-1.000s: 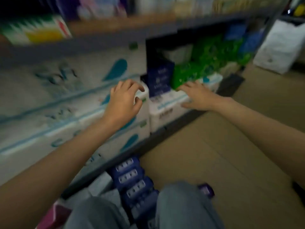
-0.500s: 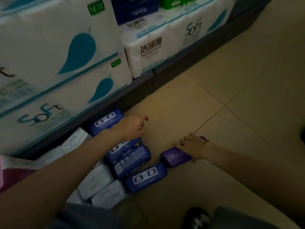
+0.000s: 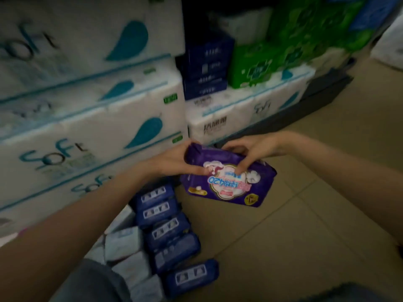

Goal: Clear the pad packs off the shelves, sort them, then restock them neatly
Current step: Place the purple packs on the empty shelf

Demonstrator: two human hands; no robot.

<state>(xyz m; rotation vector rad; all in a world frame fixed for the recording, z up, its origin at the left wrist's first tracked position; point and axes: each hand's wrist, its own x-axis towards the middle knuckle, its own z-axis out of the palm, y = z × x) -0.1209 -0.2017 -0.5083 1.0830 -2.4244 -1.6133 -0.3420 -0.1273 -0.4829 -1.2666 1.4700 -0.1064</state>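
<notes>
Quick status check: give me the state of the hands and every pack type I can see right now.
left hand: grips the purple pack's left end
right hand: grip on the pack's top edge
purple pad pack: held off the floor, label upside down
dark blue pad packs: lying in a row on the floor
white pad packs: piled beside the blue row
tissue packs: stacked on the shelf

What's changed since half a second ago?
The purple pack came up off the floor; the left hand and right hand now both grip it in the air before the shelf. The blue packs and white packs lie on the floor as before.
</notes>
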